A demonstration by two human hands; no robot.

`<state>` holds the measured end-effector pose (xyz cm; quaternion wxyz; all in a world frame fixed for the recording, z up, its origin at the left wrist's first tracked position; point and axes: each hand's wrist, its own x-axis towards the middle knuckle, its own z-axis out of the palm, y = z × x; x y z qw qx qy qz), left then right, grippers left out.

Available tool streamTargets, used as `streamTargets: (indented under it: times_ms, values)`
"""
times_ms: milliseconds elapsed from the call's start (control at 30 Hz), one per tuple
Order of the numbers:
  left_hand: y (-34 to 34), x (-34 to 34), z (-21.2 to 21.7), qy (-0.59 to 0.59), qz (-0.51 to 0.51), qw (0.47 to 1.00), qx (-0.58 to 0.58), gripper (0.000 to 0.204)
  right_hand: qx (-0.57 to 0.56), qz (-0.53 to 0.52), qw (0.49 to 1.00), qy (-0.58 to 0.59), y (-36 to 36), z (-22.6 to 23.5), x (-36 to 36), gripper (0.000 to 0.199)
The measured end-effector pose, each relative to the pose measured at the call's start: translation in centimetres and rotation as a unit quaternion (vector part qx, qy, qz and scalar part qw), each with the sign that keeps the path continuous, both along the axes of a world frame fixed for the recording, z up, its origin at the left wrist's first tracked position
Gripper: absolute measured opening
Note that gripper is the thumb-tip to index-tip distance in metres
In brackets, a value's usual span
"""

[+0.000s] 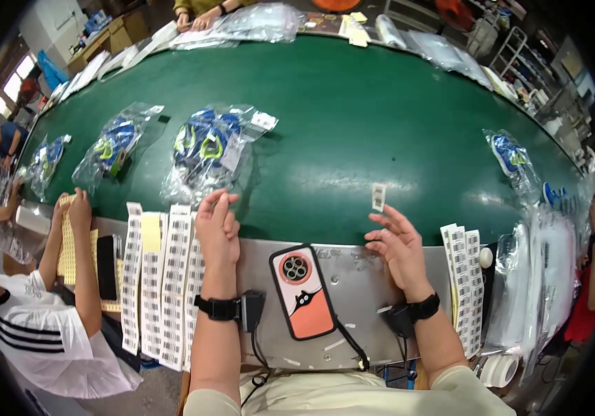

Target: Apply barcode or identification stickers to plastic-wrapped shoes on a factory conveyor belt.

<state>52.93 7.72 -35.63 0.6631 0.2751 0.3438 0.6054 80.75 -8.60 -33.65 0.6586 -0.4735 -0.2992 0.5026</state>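
My left hand (pixel 217 225) is closed, its fingers curled and drawn together at the near edge of a clear plastic bag (pixel 207 145) of blue and lime-green shoes. Whether anything is between those fingers, I cannot make out. At the fingertip of my right hand (pixel 398 246) is a small white barcode label (pixel 378 197), above the green belt (pixel 332 125); the other fingers are loosely bent. Strips of barcode labels (pixel 173 291) hang left of my left forearm, and more label strips (pixel 464 284) lie right of my right hand.
A phone (pixel 304 295) in a pink and coral case lies on the metal ledge (pixel 353 333) between my forearms. Two bagged items (pixel 114 145) (pixel 49 159) sit farther left, another bag (pixel 511 159) at right. A co-worker's hands (pixel 74 208) are close on my left. Clear bags (pixel 537 277) are stacked right.
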Motion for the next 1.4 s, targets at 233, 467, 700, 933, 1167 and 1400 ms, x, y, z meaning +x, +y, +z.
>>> streamTargets:
  times_ms: [233,467,700,933,1167,1400]
  values:
    - [0.6,-3.9,-1.6,-0.248,-0.047,0.964,-0.088,0.025,-0.007,0.037,0.999,0.02,0.3,-0.7,-1.0,0.05]
    - [0.3,-2.2,-1.4,-0.205,-0.081,0.973,-0.062,0.035,-0.005,0.028,1.0,0.0,-0.5,-1.1,-0.2,0.05]
    - [1.1,-2.5,-2.4,-0.267,-0.016,0.961,-0.064,0.028,-0.005,0.033,0.999,-0.007,-0.3,-1.1,0.2,0.049]
    - [2.0,-2.4,-3.4,-0.216,-0.026,0.974,-0.065,0.026,0.012,0.037,0.999,0.009,0.2,-1.1,0.5,0.049]
    - [1.6,-1.9,-3.6,-0.2,-0.069,0.977,0.016,0.019,-0.001,0.046,0.999,-0.008,-0.4,-1.4,0.1,0.05]
    - [1.6,-1.8,-4.1,-0.178,-0.061,0.981,-0.04,0.031,-0.008,0.049,0.998,-0.027,-0.6,-0.8,0.1,0.05]
